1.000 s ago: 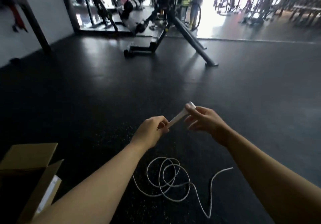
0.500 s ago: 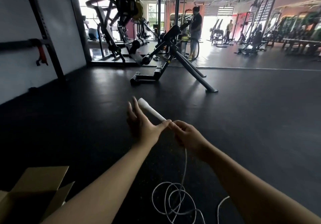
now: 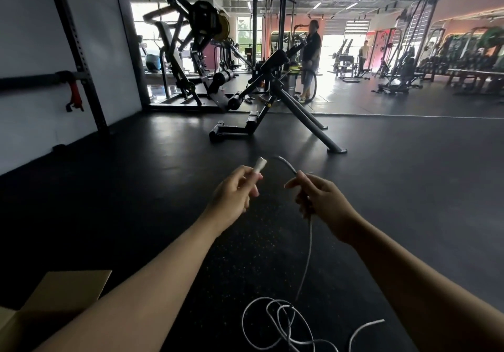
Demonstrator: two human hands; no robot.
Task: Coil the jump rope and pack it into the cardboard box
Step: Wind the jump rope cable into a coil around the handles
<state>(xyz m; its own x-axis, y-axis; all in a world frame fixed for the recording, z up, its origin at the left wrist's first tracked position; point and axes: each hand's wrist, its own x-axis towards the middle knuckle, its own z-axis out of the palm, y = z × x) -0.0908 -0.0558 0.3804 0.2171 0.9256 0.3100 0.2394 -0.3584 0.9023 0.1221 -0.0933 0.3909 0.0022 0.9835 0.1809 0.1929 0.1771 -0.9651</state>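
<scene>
Left hand [image 3: 231,201] closed around white handle [image 3: 257,170], tip poking above the fingers; right hand [image 3: 321,201] just beside, pinching the jump rope [image 3: 306,256], cord hanging down to loose loops on the floor [image 3: 136,188]; cardboard box [image 3: 68,291] open, lower left, well apart.

Cardboard box [image 3: 54,299] cut off by left and bottom edges; inside not visible. Rope loops [image 3: 283,324] on floor run off bottom edge. Handle [image 3: 257,168] mostly hidden inside left hand [image 3: 231,201]; rope blurred above right hand [image 3: 319,198].
</scene>
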